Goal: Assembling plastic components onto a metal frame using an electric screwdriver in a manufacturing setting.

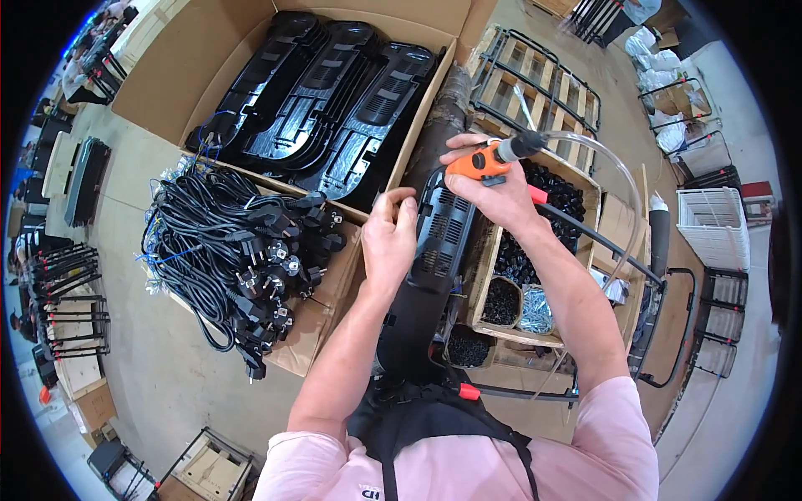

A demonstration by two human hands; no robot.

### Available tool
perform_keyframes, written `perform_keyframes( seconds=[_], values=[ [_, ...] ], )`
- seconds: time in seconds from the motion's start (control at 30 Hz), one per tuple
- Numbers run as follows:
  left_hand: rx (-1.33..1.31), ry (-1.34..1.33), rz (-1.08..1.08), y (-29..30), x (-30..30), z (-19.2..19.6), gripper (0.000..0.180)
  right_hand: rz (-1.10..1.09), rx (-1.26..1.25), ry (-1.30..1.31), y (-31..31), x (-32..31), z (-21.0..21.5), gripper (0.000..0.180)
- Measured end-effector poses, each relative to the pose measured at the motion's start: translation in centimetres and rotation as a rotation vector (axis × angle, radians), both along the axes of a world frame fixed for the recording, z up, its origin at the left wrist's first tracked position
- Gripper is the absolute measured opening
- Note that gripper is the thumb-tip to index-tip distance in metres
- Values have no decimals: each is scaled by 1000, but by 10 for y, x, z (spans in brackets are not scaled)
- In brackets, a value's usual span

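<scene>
My right hand [505,200] is wrapped round an orange air screwdriver [476,164], and a clear hose runs from its black end. The tool's tip is hidden behind my fingers, over the far end of a long black plastic cover [441,238]. Slotted vents run along this cover, which lies lengthwise in front of me. At the cover's left edge, my left hand [389,238] has its fingers curled and thumb pressed to them. Whatever they pinch, if anything, is too small or hidden to make out.
A cardboard box [159,96] of stacked black covers [322,92] stands far left. Nearer lies a heap of black power cords [209,242] with plugs. On the right, a wooden bin [522,336] holds black parts and silver screws [535,309]. Black metal frames [535,75] lie beyond.
</scene>
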State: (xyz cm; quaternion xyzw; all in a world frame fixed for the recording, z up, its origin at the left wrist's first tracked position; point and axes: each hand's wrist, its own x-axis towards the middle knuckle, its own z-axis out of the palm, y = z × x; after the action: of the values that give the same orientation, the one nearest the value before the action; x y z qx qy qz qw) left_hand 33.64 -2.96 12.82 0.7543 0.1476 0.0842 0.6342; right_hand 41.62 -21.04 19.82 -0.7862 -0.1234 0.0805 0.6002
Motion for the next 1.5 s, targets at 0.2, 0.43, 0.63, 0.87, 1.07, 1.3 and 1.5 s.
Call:
perform_keyframes(
  seconds=[0.2,0.43,0.63,0.87,1.07,1.3,1.5],
  values=[
    [303,53,-259,-20,-45,8,28,-126,105,73,-38,-68,36,51],
    [509,-417,-566,-60,-81,0,21,-306,115,90,-84,-188,43,51],
    [452,-390,-1025,-101,-144,-31,12,-615,134,187,-126,-297,54,53],
    [492,-9,-1110,-128,-198,-61,26,-858,188,110,-176,-386,26,57],
    [-748,887,-609,-116,-190,-65,18,-936,220,-3,-229,-418,12,56],
    [-722,804,-590,-141,-222,-78,24,-964,458,-4,-282,-422,-10,54],
    [-460,813,-636,-161,-238,-91,31,-820,512,45,-300,-412,-22,54]
  ],
)
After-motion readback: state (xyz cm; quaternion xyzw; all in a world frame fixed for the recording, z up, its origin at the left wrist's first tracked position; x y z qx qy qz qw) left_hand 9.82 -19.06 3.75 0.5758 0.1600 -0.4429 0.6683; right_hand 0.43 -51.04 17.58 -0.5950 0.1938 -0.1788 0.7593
